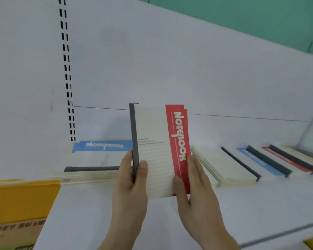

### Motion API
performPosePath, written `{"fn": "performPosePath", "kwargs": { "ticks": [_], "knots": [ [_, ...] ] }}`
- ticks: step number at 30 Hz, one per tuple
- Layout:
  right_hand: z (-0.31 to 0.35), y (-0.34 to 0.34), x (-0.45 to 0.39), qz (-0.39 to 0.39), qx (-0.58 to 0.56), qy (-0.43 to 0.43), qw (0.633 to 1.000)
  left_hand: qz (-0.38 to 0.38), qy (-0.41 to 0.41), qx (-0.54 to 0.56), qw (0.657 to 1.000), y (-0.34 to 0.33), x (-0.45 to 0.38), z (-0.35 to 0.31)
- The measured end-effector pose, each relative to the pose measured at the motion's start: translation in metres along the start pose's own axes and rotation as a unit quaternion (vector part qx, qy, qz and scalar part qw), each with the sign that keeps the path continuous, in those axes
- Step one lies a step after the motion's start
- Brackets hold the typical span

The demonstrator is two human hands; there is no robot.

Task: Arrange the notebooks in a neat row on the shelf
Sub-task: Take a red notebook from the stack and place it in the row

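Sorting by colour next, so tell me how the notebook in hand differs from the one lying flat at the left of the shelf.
The held notebook has a red title band; the flat notebook has a blue one. The held one stands upright, gripped by the left hand and right hand; the flat one rests untouched. Both share cream covers, dark spines, and "Notebook" lettering.

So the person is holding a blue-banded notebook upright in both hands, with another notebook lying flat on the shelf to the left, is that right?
Not quite: the band on the held notebook is red, not blue, as the head view shows. The left hand and right hand do hold it upright, and the notebook lying flat on the shelf to the left is the blue-banded one.
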State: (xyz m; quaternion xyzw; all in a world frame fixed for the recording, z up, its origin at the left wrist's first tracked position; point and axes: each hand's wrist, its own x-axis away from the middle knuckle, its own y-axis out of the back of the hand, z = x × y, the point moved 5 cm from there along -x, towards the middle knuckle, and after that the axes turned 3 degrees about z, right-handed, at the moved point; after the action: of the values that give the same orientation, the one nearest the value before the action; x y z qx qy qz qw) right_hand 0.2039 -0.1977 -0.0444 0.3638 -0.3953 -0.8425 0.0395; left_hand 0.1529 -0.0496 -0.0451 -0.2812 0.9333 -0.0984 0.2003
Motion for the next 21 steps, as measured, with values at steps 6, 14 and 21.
{"fn": "performPosePath", "kwargs": {
  "ticks": [6, 14, 21],
  "knots": [
    [-0.054, 0.048, 0.026, 0.032, -0.026, -0.064, 0.997, 0.047, 0.001, -0.028, 0.998, -0.074, 0.018, 0.012],
    [-0.170, 0.151, 0.050, 0.084, 0.078, -0.072, 0.991, 0.086, -0.013, -0.059, 0.994, -0.208, 0.056, 0.038],
    [-0.279, 0.248, 0.073, 0.046, 0.142, -0.110, 0.983, 0.088, 0.027, -0.041, 0.995, -0.349, 0.096, 0.073]
  ]
}}
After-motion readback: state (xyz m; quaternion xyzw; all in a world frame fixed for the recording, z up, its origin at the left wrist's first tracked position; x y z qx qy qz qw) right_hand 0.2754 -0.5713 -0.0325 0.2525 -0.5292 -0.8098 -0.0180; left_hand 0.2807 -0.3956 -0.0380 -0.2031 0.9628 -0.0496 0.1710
